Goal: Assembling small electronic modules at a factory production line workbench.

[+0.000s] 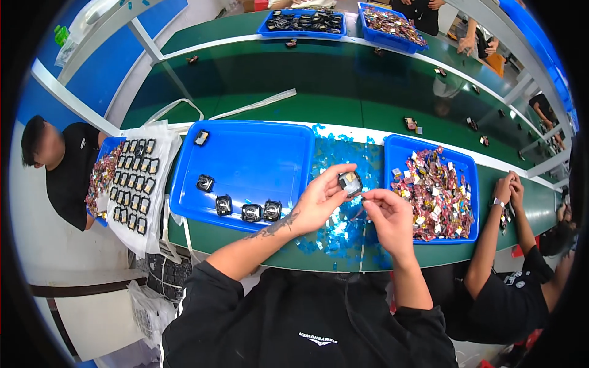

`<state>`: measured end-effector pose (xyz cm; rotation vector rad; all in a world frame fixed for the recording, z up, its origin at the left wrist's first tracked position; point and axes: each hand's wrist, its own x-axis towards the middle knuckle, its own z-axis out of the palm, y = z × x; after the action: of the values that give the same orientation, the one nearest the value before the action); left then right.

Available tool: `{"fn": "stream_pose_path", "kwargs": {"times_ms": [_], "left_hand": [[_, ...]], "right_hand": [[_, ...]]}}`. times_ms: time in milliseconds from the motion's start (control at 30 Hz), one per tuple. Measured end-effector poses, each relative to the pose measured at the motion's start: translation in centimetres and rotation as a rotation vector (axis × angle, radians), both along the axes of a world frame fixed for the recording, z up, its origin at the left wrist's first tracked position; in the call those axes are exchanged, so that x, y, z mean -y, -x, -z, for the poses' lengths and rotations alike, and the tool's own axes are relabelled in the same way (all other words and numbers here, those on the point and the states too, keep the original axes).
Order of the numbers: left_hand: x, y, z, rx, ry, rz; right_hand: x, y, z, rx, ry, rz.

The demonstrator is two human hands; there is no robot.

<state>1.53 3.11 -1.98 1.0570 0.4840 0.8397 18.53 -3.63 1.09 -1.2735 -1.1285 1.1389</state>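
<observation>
My left hand [324, 197] grips a small square black device [350, 183] with a pale, shiny face, holding it over the green table. Close beside its lower right corner, my right hand [391, 219] has thumb and forefinger pinched together; what they hold, if anything, is too small to make out. Under both hands lie many scraps of blue film [338, 236]. To the left, a blue tray [245, 168] carries several similar black devices [251, 213], mostly along its near edge. On the right stands a blue bin [392, 147] heaped with small red, white and yellow parts [435, 196].
A white sheet [161, 165] with rows of black units lies left of the tray, near a seated person [76, 165]. Another person's hands [509, 187] work at right. A white rail and a green belt [245, 80] with scattered parts run beyond; blue bins [304, 23] stand farther back.
</observation>
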Motion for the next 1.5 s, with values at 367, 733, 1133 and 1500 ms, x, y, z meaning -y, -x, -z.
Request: {"fn": "stream_pose_path", "kwargs": {"times_ms": [367,733,1133,1500], "left_hand": [[1.3,0.0,0.2,-0.095,-0.103,0.022],[1.4,0.0,0.1,-0.107,-0.079,0.038],[1.3,0.1,-0.1,-0.199,-0.143,0.06],[0.8,0.1,-0.6,-0.055,-0.018,-0.03]], "right_hand": [[-0.4,1.3,-1.2,0.68,-0.252,0.111],[-0.8,1.9,-1.1,0.604,-0.217,0.103],[-1.0,2.0,-0.9,0.776,-0.329,0.139],[0.1,1.7,-1.3,0.632,-0.403,0.07]]}}
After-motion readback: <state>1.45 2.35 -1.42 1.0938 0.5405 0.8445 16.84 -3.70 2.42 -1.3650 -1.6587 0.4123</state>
